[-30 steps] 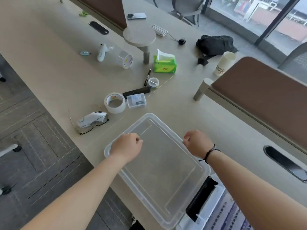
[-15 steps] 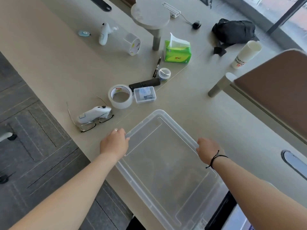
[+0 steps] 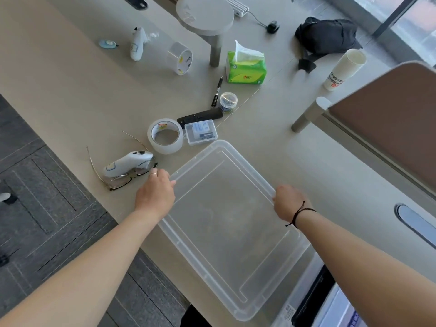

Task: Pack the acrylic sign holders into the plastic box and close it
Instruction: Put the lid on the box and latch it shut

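A clear plastic lid (image 3: 226, 223) lies flat on the beige table near its front edge. My left hand (image 3: 155, 194) grips the lid's left rim, fingers curled over the edge. On the opposite rim my right hand (image 3: 286, 201), a black cord round its wrist, grips in the same way. The lid's near right corner overlaps the clear plastic box (image 3: 306, 277) with a black latch (image 3: 311, 300) at the bottom right. Something white and blue shows inside the box; I cannot make out the acrylic sign holders.
Close to my left hand lie glasses (image 3: 122, 180) under a white controller (image 3: 127, 162). Behind the lid are a tape roll (image 3: 165, 135), a small clear case (image 3: 200, 133), a black remote (image 3: 200, 115), a pen and a green tissue pack (image 3: 245, 67). A brown divider (image 3: 387, 128) stands right.
Both hands moved apart from above the lid's far end to its left and right rims and took hold there. The view dropped closer to the table.
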